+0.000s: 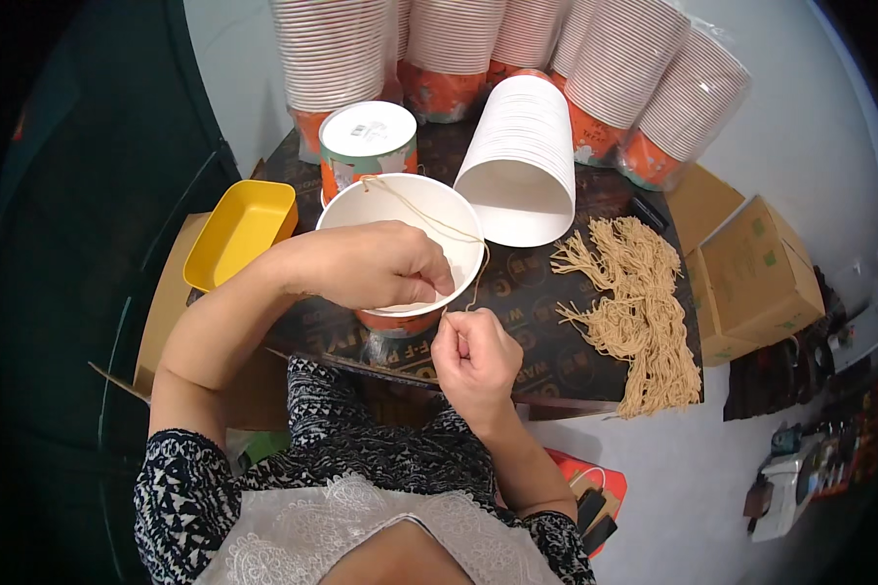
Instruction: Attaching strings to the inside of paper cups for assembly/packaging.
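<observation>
In front of me on the dark table stands a white paper bucket (356, 207), mouth up, with an orange printed outside. Reaching over its near left rim, my left hand (380, 263) is closed, fingertips inside by the right wall; what they pinch is hidden. A thin tan string (415, 207) runs from the far rim across the mouth and over the right rim. My right hand (478, 356) is closed just outside the near right rim, gripping the string's lower part. A large bundle of cut tan strings (644, 312) lies to the right.
Behind the bucket sits an upturned printed bucket (369, 130). Nested white buckets (517, 185) lie on their side next to it. Several plastic-wrapped bucket stacks (454, 44) line the back. A yellow tray (239, 234) is at left, cardboard boxes (761, 278) at right.
</observation>
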Available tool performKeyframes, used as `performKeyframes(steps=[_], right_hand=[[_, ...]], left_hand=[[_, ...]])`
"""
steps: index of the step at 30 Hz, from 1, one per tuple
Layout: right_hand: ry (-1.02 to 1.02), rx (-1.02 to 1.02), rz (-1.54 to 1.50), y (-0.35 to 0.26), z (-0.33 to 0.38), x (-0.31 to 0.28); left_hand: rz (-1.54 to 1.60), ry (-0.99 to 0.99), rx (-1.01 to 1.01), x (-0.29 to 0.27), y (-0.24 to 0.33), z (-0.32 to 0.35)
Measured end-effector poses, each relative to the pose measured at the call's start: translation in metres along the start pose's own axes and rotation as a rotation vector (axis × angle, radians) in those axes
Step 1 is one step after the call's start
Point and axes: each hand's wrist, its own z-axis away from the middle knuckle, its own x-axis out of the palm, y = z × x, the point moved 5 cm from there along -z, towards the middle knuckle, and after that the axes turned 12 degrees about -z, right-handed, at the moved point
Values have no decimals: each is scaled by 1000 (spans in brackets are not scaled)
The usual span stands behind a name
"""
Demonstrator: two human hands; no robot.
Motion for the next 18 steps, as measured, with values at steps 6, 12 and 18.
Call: performKeyframes(steps=[6, 12, 18], right_hand=[[-19, 4, -2, 1, -2, 1], [-24, -4, -2, 1, -2, 1], [-22, -16, -15, 3, -1, 2]], left_hand=[[89, -67, -73, 5, -4, -3], [152, -113, -135, 7, -2, -4], [212, -92, -137, 13, -4, -4]])
